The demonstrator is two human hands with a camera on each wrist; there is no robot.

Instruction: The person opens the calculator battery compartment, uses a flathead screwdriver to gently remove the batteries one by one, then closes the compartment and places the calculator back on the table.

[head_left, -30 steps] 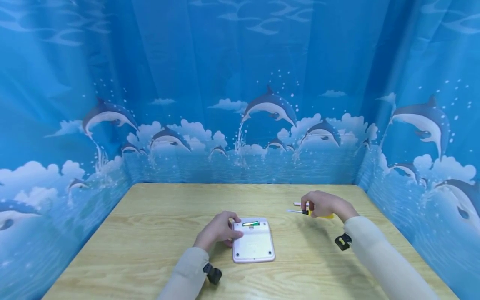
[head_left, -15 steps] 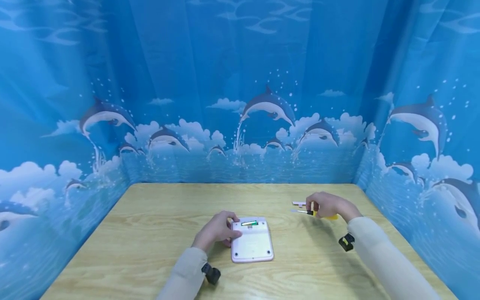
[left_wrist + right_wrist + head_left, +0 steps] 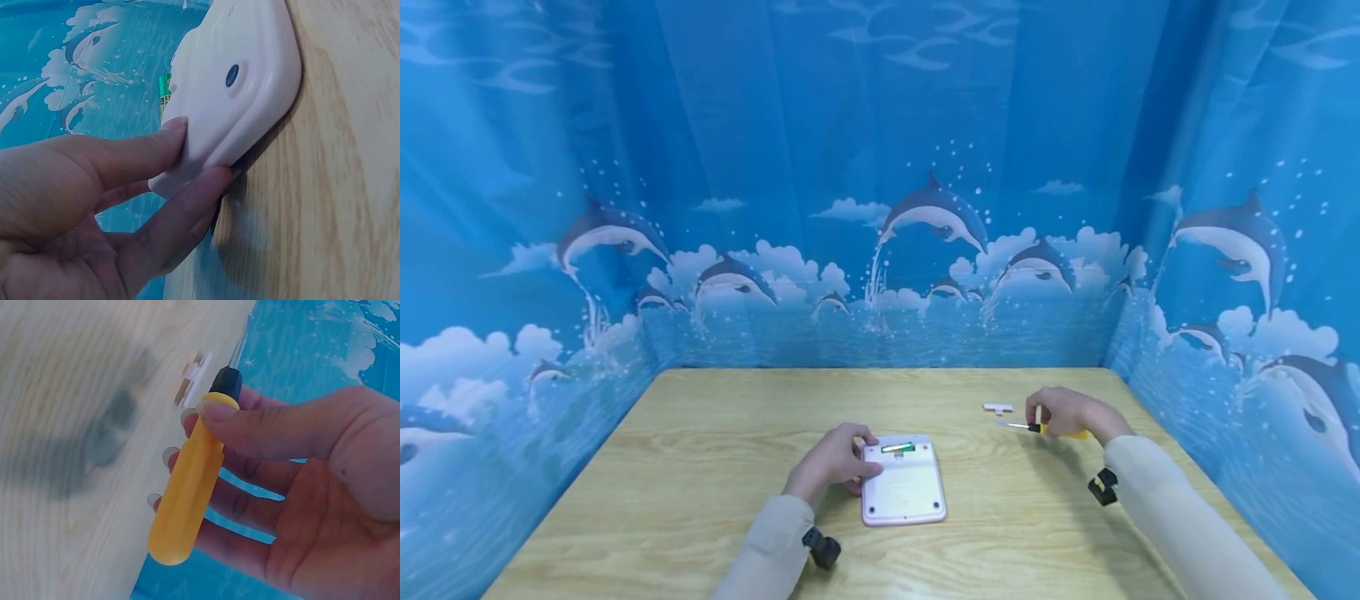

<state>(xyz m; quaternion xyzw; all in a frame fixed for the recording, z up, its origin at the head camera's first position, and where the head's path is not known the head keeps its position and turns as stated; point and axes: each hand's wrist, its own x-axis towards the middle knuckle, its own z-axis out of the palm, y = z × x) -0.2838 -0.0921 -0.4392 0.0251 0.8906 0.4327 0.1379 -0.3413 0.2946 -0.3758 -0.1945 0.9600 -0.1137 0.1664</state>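
From my remote seat, I watch a person's left hand [image 3: 833,460] pinch the left edge of a white device [image 3: 904,492], thumb on its upper face, as it lies footed side up near the middle of a wooden table [image 3: 737,400]. Well to its right, the right hand [image 3: 1067,412] grips a screwdriver [image 3: 184,487] by its yellow handle, apparently lifted off the wood. A green battery [image 3: 898,448] shows in the uncovered slot near the device's far end; a small pale piece [image 3: 997,408] (its cover, I presume) lies just beyond the screwdriver's tip, apparently not touching it.

I judge the step in hand to be work on that battery slot, though whether the battery is coming or going I cannot tell. The next move, in my view, calls for a choice: lay the screwdriver on bare wood, clear of the pale piece, or bring its tip gently to the battery's end while the left hand steadies the device.
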